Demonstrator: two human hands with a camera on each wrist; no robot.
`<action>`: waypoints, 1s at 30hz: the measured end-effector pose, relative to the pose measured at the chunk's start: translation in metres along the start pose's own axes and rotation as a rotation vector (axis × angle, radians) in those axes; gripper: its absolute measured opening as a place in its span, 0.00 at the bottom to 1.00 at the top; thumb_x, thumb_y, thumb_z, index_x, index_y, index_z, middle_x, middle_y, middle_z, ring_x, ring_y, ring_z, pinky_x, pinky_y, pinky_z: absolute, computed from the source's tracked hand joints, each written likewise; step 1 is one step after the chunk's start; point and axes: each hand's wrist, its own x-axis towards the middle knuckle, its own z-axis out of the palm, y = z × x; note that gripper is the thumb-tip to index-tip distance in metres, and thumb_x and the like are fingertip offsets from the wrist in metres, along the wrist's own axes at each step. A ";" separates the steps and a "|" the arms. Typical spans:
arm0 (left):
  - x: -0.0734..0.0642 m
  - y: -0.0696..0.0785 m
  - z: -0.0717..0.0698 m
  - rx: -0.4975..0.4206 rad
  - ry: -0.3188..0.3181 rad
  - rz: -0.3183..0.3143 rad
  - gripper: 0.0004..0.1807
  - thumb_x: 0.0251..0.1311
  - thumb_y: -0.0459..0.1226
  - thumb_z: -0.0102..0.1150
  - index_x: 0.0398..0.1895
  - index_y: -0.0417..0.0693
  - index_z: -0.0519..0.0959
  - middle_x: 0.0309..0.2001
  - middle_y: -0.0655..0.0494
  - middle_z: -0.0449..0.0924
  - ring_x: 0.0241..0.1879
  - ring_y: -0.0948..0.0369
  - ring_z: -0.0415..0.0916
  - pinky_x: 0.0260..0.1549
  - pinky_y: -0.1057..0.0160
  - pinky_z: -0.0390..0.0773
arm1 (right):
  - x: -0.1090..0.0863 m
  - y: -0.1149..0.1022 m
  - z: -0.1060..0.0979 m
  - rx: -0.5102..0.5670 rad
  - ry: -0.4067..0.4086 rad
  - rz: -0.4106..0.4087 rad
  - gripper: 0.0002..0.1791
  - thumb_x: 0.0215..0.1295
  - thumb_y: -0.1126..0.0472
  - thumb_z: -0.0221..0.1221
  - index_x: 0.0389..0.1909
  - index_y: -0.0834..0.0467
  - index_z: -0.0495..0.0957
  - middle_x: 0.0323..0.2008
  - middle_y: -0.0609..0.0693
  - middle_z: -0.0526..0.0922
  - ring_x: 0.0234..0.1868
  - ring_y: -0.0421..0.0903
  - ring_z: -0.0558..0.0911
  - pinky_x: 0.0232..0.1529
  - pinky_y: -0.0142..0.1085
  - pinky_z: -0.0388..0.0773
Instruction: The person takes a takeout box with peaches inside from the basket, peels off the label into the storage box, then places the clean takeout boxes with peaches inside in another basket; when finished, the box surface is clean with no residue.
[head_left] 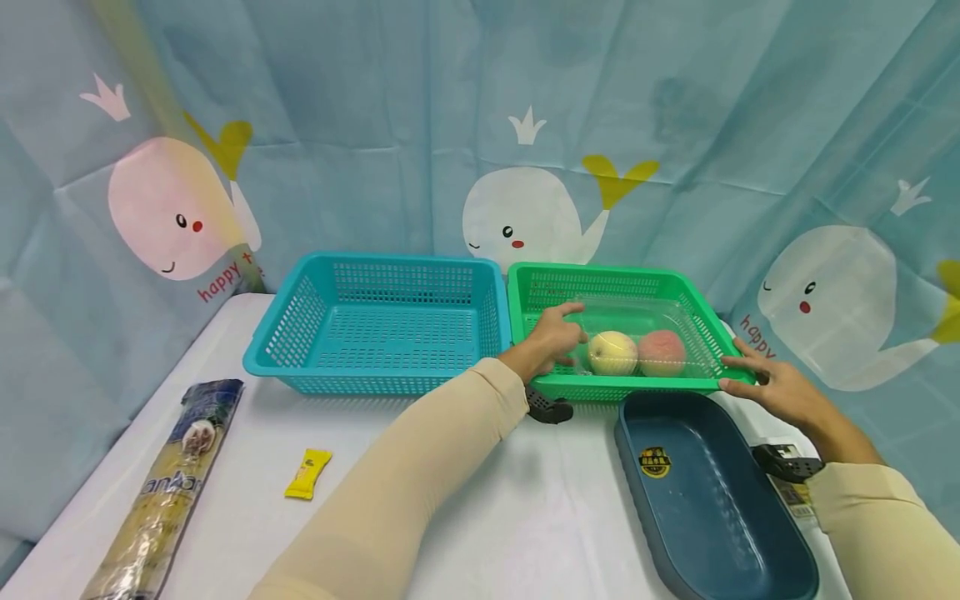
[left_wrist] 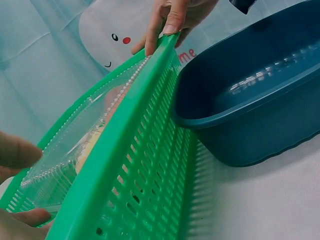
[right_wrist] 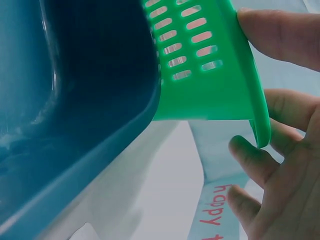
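In the head view a green basket (head_left: 600, 385) holds a clear plastic box (head_left: 637, 312). A pale yellow round fruit (head_left: 612, 353) and a pinkish-red peach-like fruit (head_left: 662, 353) show through the plastic. My left hand (head_left: 553, 337) is at the left end of the box, thumb and fingers spread apart; whether they touch the plastic I cannot tell. My right hand (head_left: 776, 387) holds the basket's front right corner, thumb on the front rim and fingers over the side rim. In the right wrist view the corner lies between thumb and fingers of my right hand (right_wrist: 285, 125).
An empty-looking blue basket (head_left: 390, 383) stands left of the green one. A dark blue basin (head_left: 705, 500) sits in front, near my right forearm. A yellow packet (head_left: 308, 473) and a long noodle-like package (head_left: 168, 492) lie on the left. A whale-print curtain (head_left: 390, 108) hangs behind.
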 end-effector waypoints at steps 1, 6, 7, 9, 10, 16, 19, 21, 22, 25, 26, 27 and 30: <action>0.000 0.000 -0.001 0.001 -0.017 0.004 0.33 0.62 0.25 0.54 0.69 0.59 0.68 0.68 0.45 0.60 0.54 0.49 0.71 0.46 0.44 0.76 | 0.000 0.000 0.000 -0.004 0.001 -0.001 0.37 0.67 0.51 0.58 0.65 0.74 0.63 0.74 0.66 0.40 0.62 0.80 0.53 0.51 0.71 0.59; -0.003 0.001 -0.004 0.063 -0.070 0.023 0.33 0.62 0.34 0.61 0.70 0.63 0.66 0.73 0.52 0.54 0.64 0.49 0.63 0.49 0.43 0.71 | 0.000 0.000 0.000 -0.027 0.016 -0.008 0.37 0.67 0.50 0.58 0.66 0.74 0.62 0.73 0.67 0.43 0.64 0.79 0.51 0.50 0.72 0.57; -0.004 0.003 -0.004 0.081 -0.075 0.032 0.34 0.62 0.36 0.61 0.71 0.63 0.65 0.73 0.52 0.54 0.56 0.50 0.69 0.44 0.45 0.72 | 0.000 -0.001 -0.001 -0.026 0.022 -0.010 0.38 0.67 0.50 0.58 0.66 0.74 0.61 0.73 0.68 0.43 0.64 0.79 0.50 0.50 0.72 0.56; -0.007 0.007 -0.004 0.114 -0.079 0.057 0.34 0.62 0.37 0.62 0.71 0.63 0.63 0.72 0.53 0.55 0.41 0.51 0.70 0.38 0.47 0.70 | -0.001 -0.002 -0.002 -0.019 0.044 -0.018 0.39 0.66 0.50 0.58 0.66 0.74 0.60 0.72 0.69 0.44 0.66 0.78 0.49 0.51 0.73 0.54; -0.009 0.010 -0.004 0.137 -0.076 0.070 0.35 0.62 0.38 0.62 0.72 0.63 0.63 0.72 0.54 0.56 0.41 0.52 0.70 0.38 0.48 0.69 | -0.001 -0.003 -0.004 -0.011 0.055 -0.025 0.39 0.67 0.50 0.58 0.67 0.74 0.59 0.72 0.70 0.44 0.66 0.77 0.47 0.51 0.73 0.52; -0.026 0.030 -0.007 0.185 -0.092 0.122 0.36 0.60 0.39 0.64 0.72 0.65 0.62 0.72 0.59 0.55 0.68 0.52 0.57 0.57 0.47 0.66 | -0.006 -0.012 -0.022 -0.008 0.096 -0.096 0.38 0.68 0.52 0.55 0.69 0.72 0.56 0.73 0.66 0.42 0.67 0.76 0.46 0.51 0.75 0.48; -0.037 0.039 -0.012 0.185 -0.118 0.150 0.37 0.60 0.40 0.64 0.72 0.64 0.62 0.73 0.60 0.54 0.69 0.52 0.55 0.58 0.46 0.65 | -0.007 -0.020 -0.029 -0.011 0.100 -0.107 0.38 0.68 0.53 0.55 0.70 0.71 0.55 0.73 0.66 0.43 0.67 0.77 0.46 0.50 0.75 0.49; -0.044 0.045 -0.016 0.202 -0.130 0.173 0.37 0.60 0.41 0.64 0.73 0.64 0.61 0.73 0.60 0.53 0.68 0.52 0.57 0.58 0.46 0.66 | -0.008 -0.027 -0.032 0.001 0.100 -0.107 0.38 0.68 0.54 0.55 0.71 0.70 0.54 0.73 0.67 0.43 0.67 0.76 0.45 0.50 0.75 0.50; -0.047 0.048 -0.018 0.213 -0.135 0.188 0.38 0.60 0.42 0.64 0.73 0.64 0.60 0.73 0.60 0.53 0.67 0.52 0.58 0.57 0.46 0.66 | -0.009 -0.030 -0.033 0.008 0.101 -0.111 0.38 0.68 0.54 0.55 0.71 0.70 0.54 0.73 0.68 0.42 0.67 0.76 0.44 0.51 0.75 0.49; -0.057 0.059 -0.028 0.236 -0.154 0.230 0.38 0.61 0.43 0.63 0.74 0.64 0.58 0.73 0.61 0.52 0.67 0.53 0.59 0.57 0.47 0.67 | -0.012 -0.043 -0.038 0.018 0.114 -0.134 0.38 0.69 0.55 0.54 0.71 0.71 0.53 0.73 0.69 0.40 0.68 0.75 0.42 0.53 0.75 0.47; -0.060 0.062 -0.033 0.245 -0.161 0.241 0.39 0.61 0.44 0.62 0.74 0.65 0.58 0.73 0.61 0.52 0.67 0.53 0.59 0.57 0.47 0.66 | -0.012 -0.048 -0.040 0.018 0.121 -0.142 0.37 0.69 0.55 0.54 0.71 0.70 0.53 0.73 0.68 0.40 0.68 0.75 0.41 0.54 0.75 0.46; -0.064 0.066 -0.037 0.253 -0.168 0.252 0.39 0.62 0.44 0.62 0.74 0.65 0.57 0.73 0.61 0.51 0.67 0.53 0.59 0.57 0.48 0.66 | -0.014 -0.054 -0.043 0.012 0.129 -0.143 0.37 0.69 0.55 0.54 0.71 0.70 0.53 0.74 0.66 0.39 0.68 0.75 0.42 0.54 0.75 0.45; -0.076 0.077 -0.054 0.307 -0.170 0.285 0.39 0.62 0.46 0.61 0.75 0.67 0.55 0.74 0.63 0.48 0.69 0.54 0.54 0.58 0.47 0.65 | -0.017 -0.073 -0.049 -0.013 0.166 -0.161 0.37 0.69 0.55 0.54 0.72 0.67 0.53 0.75 0.61 0.40 0.69 0.73 0.42 0.55 0.75 0.43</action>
